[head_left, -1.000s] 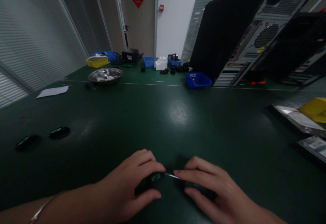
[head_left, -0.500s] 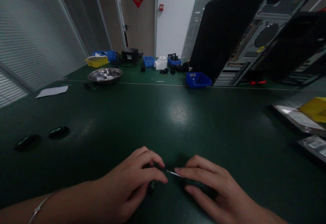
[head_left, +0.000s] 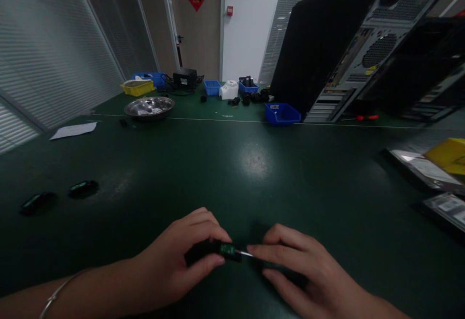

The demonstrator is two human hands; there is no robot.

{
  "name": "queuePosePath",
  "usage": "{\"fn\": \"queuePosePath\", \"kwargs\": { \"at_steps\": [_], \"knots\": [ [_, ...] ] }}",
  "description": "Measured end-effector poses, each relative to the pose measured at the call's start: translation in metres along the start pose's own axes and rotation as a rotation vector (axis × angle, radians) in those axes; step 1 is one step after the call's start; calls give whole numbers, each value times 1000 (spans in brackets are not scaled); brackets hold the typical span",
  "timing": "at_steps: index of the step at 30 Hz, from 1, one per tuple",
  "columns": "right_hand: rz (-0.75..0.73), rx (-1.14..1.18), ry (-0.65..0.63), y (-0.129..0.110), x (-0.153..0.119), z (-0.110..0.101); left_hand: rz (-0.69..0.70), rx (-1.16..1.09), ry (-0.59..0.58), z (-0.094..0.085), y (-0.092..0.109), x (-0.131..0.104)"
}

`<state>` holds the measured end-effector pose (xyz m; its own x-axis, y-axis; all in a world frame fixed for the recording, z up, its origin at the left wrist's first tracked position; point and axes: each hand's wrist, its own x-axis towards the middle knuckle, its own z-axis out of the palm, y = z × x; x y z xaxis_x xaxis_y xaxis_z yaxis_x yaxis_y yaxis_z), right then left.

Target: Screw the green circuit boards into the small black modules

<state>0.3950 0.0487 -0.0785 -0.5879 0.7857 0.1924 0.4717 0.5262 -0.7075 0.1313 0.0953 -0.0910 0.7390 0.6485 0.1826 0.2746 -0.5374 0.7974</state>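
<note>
My left hand (head_left: pixel 181 253) grips a small black part with a green circuit board (head_left: pixel 227 249) between thumb and fingers, low over the dark green table. In my right hand (head_left: pixel 305 261) is a screwdriver (head_left: pixel 246 253). Its thin metal shaft points left, and the tip meets the right end of the board part; whether it touches a screw is too small to tell. The screwdriver's dark handle is mostly hidden under my right fingers. Two similar dark parts lie to the left, a nearer one (head_left: pixel 38 203) and another (head_left: pixel 83 189).
Hard drives (head_left: pixel 425 168) and a yellow object (head_left: pixel 448 157) lie at the right edge. A computer tower (head_left: pixel 319 43) stands at the back right beside a blue bin (head_left: pixel 282 114). Far left are a metal bowl (head_left: pixel 149 108) and a paper sheet (head_left: pixel 73 130).
My left fingers have closed on the board part and turned it, bringing its green face into view. The screwdriver tip, free before, now meets the part's right end.
</note>
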Motion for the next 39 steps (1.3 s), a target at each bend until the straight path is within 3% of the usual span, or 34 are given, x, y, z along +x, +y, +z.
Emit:
{"fn": "queuePosePath", "kwargs": {
  "at_steps": [7,15,29,34,39],
  "knots": [
    [-15,-55,8,1,1,2,66,39,31,2,-2,0],
    [-17,-152,-71,0,2,2,147,248,87,8,-1,-4],
    [19,64,-21,-3,3,-2,-72,-64,37,8,-2,0],
    [10,25,-38,-1,2,0,3,-12,66,11,-4,-1],
    [-22,-29,5,-2,1,1,131,178,124,13,-1,-5]
  ]
}}
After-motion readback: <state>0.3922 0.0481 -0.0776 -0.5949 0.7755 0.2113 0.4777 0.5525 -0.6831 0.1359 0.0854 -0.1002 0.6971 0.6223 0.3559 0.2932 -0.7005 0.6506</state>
